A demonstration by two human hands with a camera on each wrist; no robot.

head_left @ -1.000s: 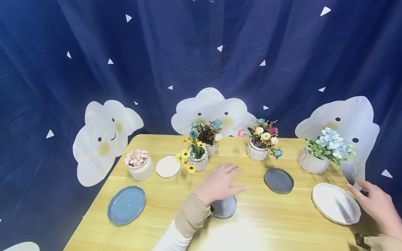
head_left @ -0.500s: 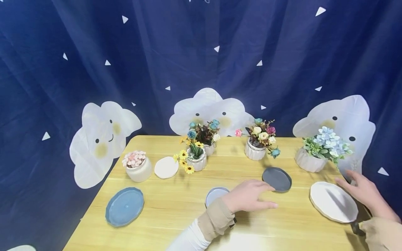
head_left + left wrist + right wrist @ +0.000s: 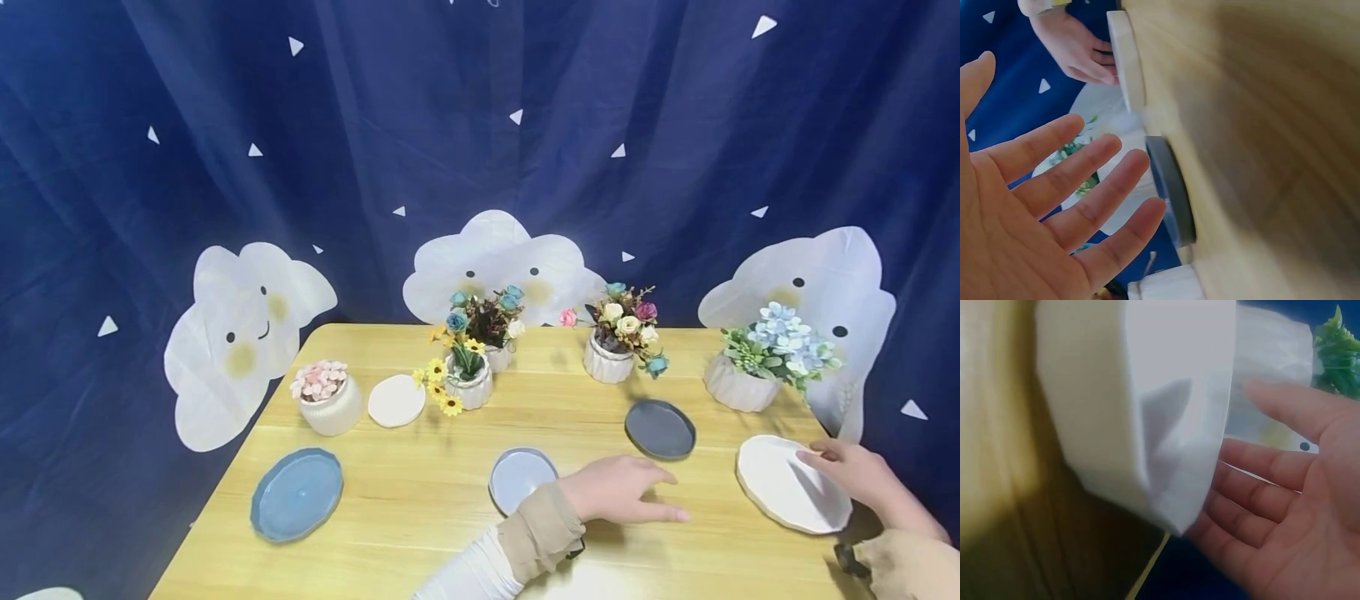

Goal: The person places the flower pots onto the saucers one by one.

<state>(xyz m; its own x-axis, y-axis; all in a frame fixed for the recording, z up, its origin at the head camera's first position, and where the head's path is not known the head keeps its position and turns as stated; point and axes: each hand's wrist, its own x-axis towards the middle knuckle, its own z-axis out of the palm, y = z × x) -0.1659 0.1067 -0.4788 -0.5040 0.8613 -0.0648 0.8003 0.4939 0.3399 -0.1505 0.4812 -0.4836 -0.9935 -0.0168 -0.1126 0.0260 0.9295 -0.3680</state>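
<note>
My right hand (image 3: 858,475) is at the right rim of the white faceted plate (image 3: 780,487); its thumb reaches over the plate. In the right wrist view the fingers (image 3: 1250,487) are partly hidden behind the plate's edge, and the thumb stands apart from it. My left hand (image 3: 622,492) hovers over the table with spread fingers, holding nothing, between the small grey-blue plate (image 3: 521,475) and the dark grey plate (image 3: 660,429). In the left wrist view its palm and fingers (image 3: 1091,209) face the camera, with the dark plate beyond the fingertips.
Along the back of the wooden table (image 3: 420,500) stand potted flowers: pink (image 3: 330,400), yellow (image 3: 468,383), teal and brown (image 3: 501,354), mixed roses (image 3: 611,358) and light blue (image 3: 742,379). A blue plate (image 3: 296,496) and a small white plate (image 3: 397,400) lie left. A curtain (image 3: 465,108) hangs behind.
My left hand has moved right and nearer the table's front, from above the grey-blue plate to beside it. My right hand has come in from the right, its thumb now over the white plate.
</note>
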